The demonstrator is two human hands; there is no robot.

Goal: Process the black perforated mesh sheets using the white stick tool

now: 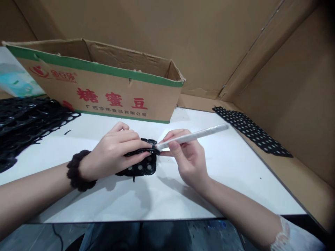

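Observation:
My left hand [115, 150], with a dark fluffy band at the wrist, pinches a raised, folded edge of a small black perforated sheet [141, 168]. Pale round spots show in rows on the sheet, which lies on the white table. My right hand [190, 157] is closed around a slim, pale, pen-like tool [201, 134] that looks wrapped in clear film. Its lower end meets the black edge beside my left fingertips; the exact tip is too small to make out. A thin black strip hangs from the sheet's near side.
Behind my hands stands an open cardboard box [104, 78] with red lettering. Black ring-patterned sheets [28, 122] are piled at the left, near a plastic pack [18, 78]. A flat perforated black sheet [251, 132] lies at the right by the cardboard wall [295, 94].

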